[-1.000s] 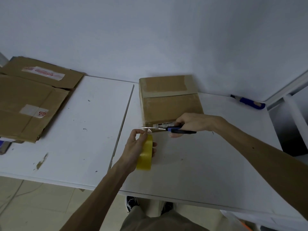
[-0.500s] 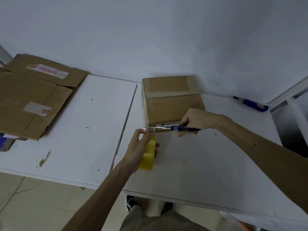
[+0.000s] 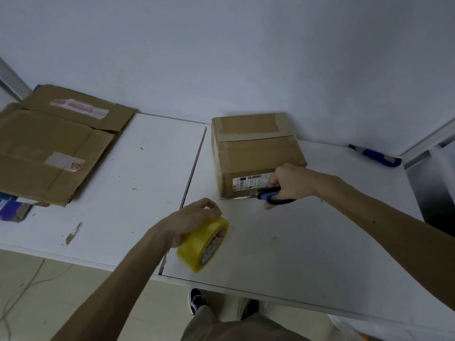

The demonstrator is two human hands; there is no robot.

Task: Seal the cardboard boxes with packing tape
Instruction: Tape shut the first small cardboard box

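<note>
Two white tabletops point(image 3: 295, 242) meet at a thin seam, scuffed and speckled, under a plain pale wall point(image 3: 221, 57). Beige floor point(image 3: 37, 291) shows below. Back by the wall sits the cardboard box point(image 3: 256, 153), matte brown, with glossy tape across its top and a printed label on the near face. Now the right hand point(image 3: 293, 183) curls round blue-and-black scissors point(image 3: 268, 194), thin silver blades low along the box's front bottom edge. Meanwhile the left hand point(image 3: 189, 222) grips the fat yellow tape roll point(image 3: 199, 244), tilted, close to the near edge beside the seam. Flattened cardboard point(image 3: 49, 148) lies far left.
</note>
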